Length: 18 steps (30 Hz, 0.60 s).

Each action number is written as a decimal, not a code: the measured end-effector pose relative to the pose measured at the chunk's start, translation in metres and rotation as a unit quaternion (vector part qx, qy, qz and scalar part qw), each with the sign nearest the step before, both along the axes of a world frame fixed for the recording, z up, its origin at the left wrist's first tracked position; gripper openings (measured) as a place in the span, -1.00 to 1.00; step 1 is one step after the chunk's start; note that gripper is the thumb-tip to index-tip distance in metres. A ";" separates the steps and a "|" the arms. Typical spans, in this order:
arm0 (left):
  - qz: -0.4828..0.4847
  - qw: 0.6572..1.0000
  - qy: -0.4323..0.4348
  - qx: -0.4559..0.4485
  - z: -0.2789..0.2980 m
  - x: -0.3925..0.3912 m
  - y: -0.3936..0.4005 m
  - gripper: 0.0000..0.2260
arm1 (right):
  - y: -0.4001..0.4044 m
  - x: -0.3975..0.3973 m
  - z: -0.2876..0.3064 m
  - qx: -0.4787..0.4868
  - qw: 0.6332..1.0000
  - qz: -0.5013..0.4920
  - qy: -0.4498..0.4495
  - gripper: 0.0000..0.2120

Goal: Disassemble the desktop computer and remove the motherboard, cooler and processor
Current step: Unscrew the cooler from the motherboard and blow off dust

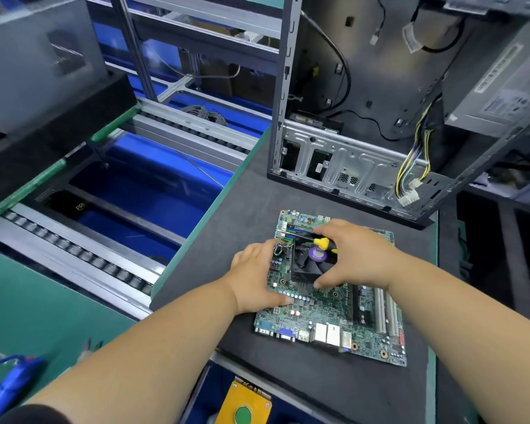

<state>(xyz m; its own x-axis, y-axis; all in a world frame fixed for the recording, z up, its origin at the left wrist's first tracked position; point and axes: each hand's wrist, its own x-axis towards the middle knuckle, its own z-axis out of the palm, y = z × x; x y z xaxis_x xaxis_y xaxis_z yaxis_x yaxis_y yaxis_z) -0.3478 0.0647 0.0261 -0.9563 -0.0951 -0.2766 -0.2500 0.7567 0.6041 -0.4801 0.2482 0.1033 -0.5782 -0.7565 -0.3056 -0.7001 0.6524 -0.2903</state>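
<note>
The left hand [254,276] lies on the left edge of the motherboard [328,304]. Its fingers are extended and pressed flat on the board, with the thumb reaching toward the row of capacitors; it holds nothing.

The motherboard lies flat on the dark worktop [318,390], already out of the computer case [380,117], which stands open behind it. The board's long axis runs from the near rear-port edge away toward the case.

The cooler [311,263] sits on the far-left half of the board, directly between the two hands, fan face up. It appears not yet lifted off; whether its fasteners are released cannot be told.

The right hand [355,255] spans the cooler from the right. Its thumb touches the near edge of the fan frame and its fingers curl over the far edge. A yellow-handled screwdriver [317,240] is held in the same hand, its shaft pointing left across the cooler top.

Assessment: the right hand is nearer to, and already on, the cooler. The coming move is judged to be a vertical lift while the left hand holds the board down.
</note>
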 end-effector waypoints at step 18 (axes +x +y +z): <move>0.001 1.000 0.016 -0.004 -0.010 0.001 -0.001 -0.04 | -0.011 0.002 0.017 0.083 0.993 0.052 0.066 -0.10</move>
